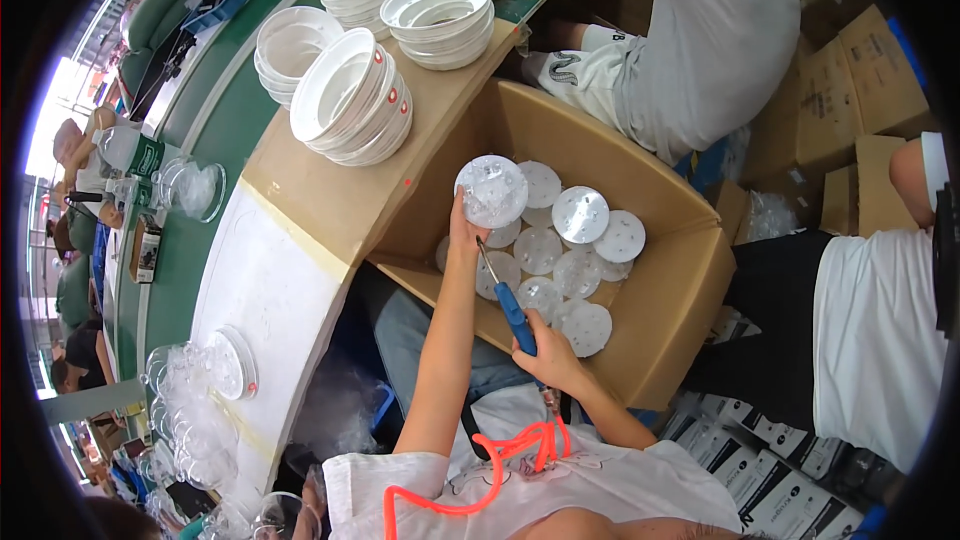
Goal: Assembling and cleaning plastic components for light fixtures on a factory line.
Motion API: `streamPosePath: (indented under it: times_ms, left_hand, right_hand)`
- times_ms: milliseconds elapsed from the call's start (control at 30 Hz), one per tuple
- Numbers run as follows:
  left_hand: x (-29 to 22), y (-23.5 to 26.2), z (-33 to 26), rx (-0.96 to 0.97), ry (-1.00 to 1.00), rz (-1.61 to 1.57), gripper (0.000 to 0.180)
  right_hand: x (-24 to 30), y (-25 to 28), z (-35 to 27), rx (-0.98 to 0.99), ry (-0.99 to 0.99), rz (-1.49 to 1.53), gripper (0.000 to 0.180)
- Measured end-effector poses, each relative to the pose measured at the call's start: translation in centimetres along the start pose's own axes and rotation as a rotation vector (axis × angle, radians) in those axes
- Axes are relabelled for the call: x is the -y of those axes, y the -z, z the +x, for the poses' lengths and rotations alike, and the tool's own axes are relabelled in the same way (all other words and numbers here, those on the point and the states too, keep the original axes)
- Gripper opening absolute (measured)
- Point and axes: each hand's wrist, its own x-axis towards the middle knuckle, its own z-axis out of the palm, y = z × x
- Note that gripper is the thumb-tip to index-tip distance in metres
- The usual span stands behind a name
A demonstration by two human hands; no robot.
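Note:
My left hand (pixel 465 228) holds up a round, whitish see-through disc (pixel 494 192), its fingers at the rim, above the open cardboard box (pixel 672 325). In my right hand (pixel 552 352) is a blue air blow gun (pixel 512 316), its thin metal nozzle angled up toward the held disc and close to my left wrist. A bright orange coiled hose (pixel 498 470) runs from the gun's lower end across my shirt. Several similar discs (pixel 580 215) lie inside the box, some overlapping.
Stacks of white rings (pixel 352 100) stand on the cardboard-covered table (pixel 300 190) at the left. Clear plastic parts (pixel 195 420) are piled lower left. One person (pixel 700 40) sits beyond the box, another (pixel 875 330) is at the right. Cartons (pixel 760 460) are stacked lower right.

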Motion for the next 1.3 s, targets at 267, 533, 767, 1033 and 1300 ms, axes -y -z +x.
streamPosePath:
  times_ms: [267, 533, 767, 1033, 1300]
  left_hand:
    - [-0.2, 2.7, 0.2, -0.044, -0.044, -0.003, 0.058]
    - [-0.9, 5.2, 0.4, -0.186, -0.018, 0.022, 0.062]
    - [-0.3, 5.3, 0.2, -0.302, -0.019, -0.01, 0.071]
    - [-0.1, 6.3, 0.5, -0.325, -0.082, 0.128, 0.069]
    - [-0.3, 7.5, 0.8, -0.297, -0.03, 0.041, 0.067]
  right_hand:
    - [-1.8, 0.3, 0.4, -0.092, -0.096, -0.042, 0.039]
    - [-2.5, 1.5, 1.1, -0.086, -0.142, -0.009, 0.041]
    - [-2.6, 0.0, 1.0, -0.025, -0.045, -0.001, 0.04]
    - [-2.2, -0.4, 1.1, -0.018, -0.018, -0.014, 0.041]
    - [-2.4, 2.1, 0.8, -0.067, -0.164, 0.102, 0.028]
